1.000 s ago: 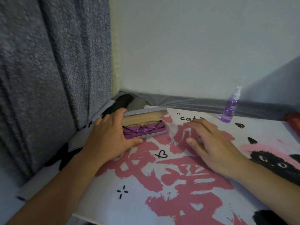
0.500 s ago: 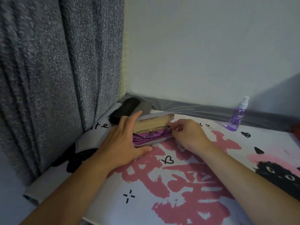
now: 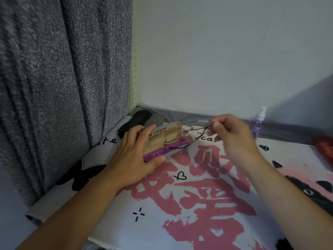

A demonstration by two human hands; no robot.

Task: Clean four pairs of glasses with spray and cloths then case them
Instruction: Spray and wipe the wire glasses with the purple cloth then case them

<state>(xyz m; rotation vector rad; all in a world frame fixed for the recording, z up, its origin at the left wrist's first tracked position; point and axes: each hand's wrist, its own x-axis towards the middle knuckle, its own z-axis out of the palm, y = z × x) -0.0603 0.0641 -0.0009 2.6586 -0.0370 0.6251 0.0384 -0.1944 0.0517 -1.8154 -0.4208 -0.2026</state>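
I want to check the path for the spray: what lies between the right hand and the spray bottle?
In the head view, nothing lies between the right hand and the spray bottle; only bare printed mat shows there.

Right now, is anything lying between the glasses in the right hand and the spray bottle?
Nothing visible does. The right hand pinches the glasses just above the open case; the spray bottle stands behind that hand, with only printed mat around it.
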